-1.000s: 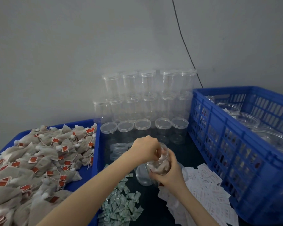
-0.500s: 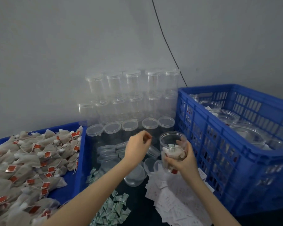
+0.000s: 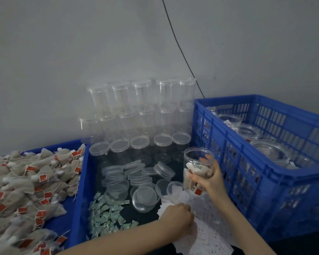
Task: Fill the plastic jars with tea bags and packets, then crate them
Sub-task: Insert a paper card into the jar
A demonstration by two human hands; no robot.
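already several filled jars (image 3: pixel 269 153) are stood in the blue crate (image 3: pixel 247 173), while many empty ones (image 3: pixel 142 111) wait stacked by the wall. an open jar (image 3: pixel 198 168), partly filled with tea bags, is gripped upright in the right hand (image 3: pixel 209 178) just beside the crate. the left hand (image 3: pixel 179 215) is curled over the white packets (image 3: pixel 210 234), though whether one is pinched cannot be told.

You're working in dim, flat, bluish light. Near the blue crate (image 3: pixel 265 173), edges soften; its rim bows.

A plain grey wall (image 3: pixel 81 43) fills the background, evenly and dimly lit. A thin black cable (image 3: pixel 179 45) runs down it diagonally.
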